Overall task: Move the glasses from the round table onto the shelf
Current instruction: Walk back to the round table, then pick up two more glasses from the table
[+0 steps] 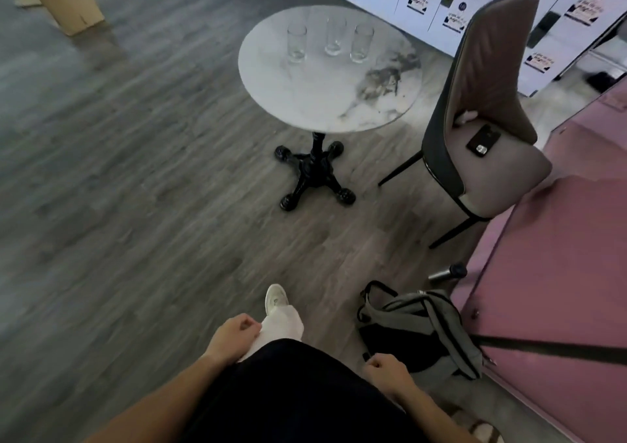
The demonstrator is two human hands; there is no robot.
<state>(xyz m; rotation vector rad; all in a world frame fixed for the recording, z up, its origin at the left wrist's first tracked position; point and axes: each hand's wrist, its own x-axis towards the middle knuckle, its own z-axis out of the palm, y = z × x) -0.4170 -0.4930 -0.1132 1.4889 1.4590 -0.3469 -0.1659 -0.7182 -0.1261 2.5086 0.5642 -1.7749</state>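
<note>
Three clear tall glasses stand upright on the far half of a round white marble table: a left glass, a middle glass and a right glass. The table rests on a black pedestal foot. My left hand hangs low near my hip, fingers curled, holding nothing. My right hand is also low beside my body, loosely closed and holding nothing. Both hands are far from the table. No shelf is in view.
A grey chair with a black phone on its seat stands right of the table. A grey backpack and a metal bottle lie on the wood floor by a pink counter. White lockers line the back; a cardboard box sits far left.
</note>
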